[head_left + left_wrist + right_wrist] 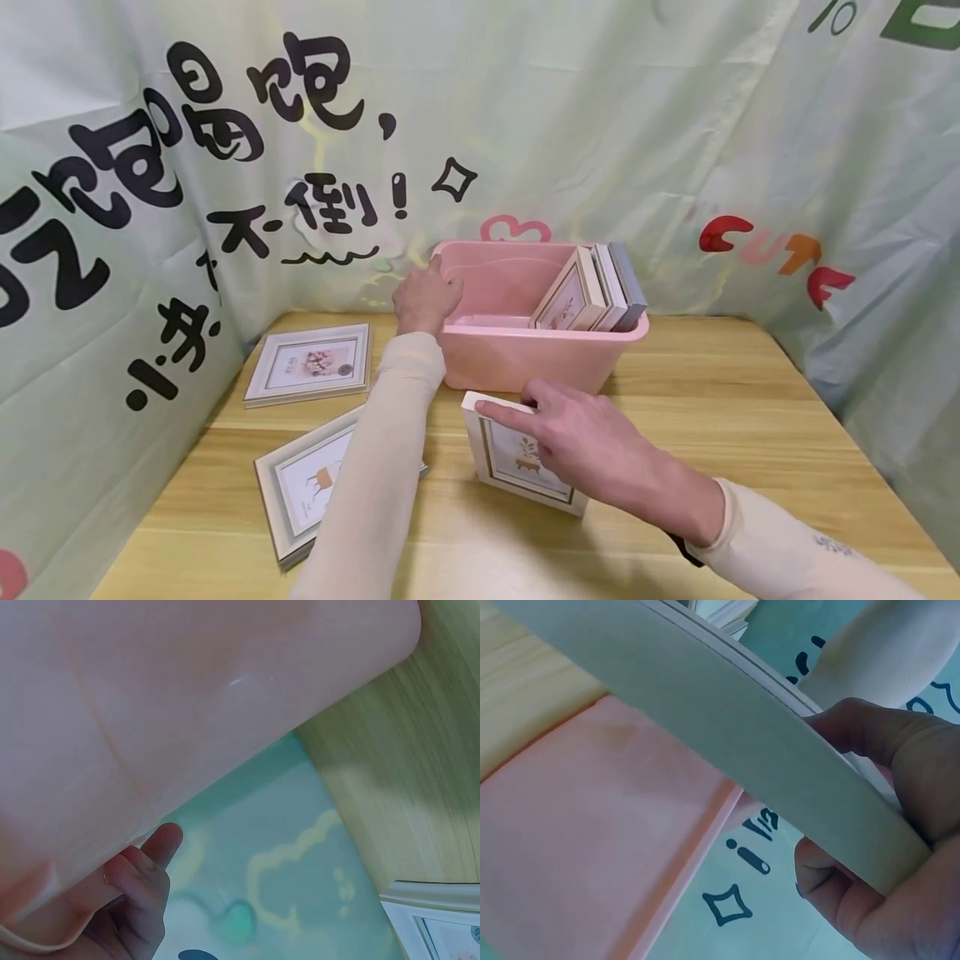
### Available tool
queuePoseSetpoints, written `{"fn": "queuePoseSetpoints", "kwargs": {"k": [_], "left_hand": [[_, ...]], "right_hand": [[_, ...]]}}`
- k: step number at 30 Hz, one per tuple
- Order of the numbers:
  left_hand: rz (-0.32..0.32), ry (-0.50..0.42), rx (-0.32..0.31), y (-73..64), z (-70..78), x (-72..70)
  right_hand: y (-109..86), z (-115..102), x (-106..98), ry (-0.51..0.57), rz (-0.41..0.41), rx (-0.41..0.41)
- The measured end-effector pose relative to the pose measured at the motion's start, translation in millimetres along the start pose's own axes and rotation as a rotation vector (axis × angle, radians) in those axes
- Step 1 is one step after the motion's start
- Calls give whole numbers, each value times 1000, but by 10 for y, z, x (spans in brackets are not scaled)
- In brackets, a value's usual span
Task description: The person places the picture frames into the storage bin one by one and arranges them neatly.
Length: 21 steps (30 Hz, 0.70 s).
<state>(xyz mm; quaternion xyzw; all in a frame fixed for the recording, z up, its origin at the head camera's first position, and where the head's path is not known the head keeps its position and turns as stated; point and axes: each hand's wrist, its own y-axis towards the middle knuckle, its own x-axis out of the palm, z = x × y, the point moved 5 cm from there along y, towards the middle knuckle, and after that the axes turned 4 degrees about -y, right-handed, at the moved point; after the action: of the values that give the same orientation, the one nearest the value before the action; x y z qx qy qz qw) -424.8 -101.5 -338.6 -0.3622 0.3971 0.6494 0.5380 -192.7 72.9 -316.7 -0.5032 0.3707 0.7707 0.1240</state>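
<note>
My right hand (592,433) grips a white picture frame (517,458) by its edges, holding it upright in front of the pink bin (532,354). Thumb and fingers lie on opposite faces of this frame (727,735) in the right wrist view. At the bin's left end, my left hand (427,298) holds the rim, and the left wrist view shows the fingers (142,889) curled at its edge. Several picture frames (581,292) lean together inside the bin at its right end.
Left of the bin, one picture frame (307,367) lies flat on the wooden table (705,400). Nearer, another frame (303,487) lies partly hidden under my left sleeve (390,450). A printed curtain (600,125) hangs behind and on both sides.
</note>
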Motion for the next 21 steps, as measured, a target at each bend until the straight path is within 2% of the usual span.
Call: {"fn": "queuePoseSetpoints", "kwargs": {"k": [4, 8, 14, 21], "left_hand": [[-4, 15, 3, 4, 2, 0], [2, 17, 3, 2, 0, -2], [4, 32, 1, 7, -2, -2], [0, 19, 1, 10, 0, 9]], "right_hand": [[40, 100, -93, 28, -9, 13], [123, 247, -289, 88, 13, 32], [248, 521, -635, 107, -6, 148], [311, 742, -842, 85, -36, 252]]}}
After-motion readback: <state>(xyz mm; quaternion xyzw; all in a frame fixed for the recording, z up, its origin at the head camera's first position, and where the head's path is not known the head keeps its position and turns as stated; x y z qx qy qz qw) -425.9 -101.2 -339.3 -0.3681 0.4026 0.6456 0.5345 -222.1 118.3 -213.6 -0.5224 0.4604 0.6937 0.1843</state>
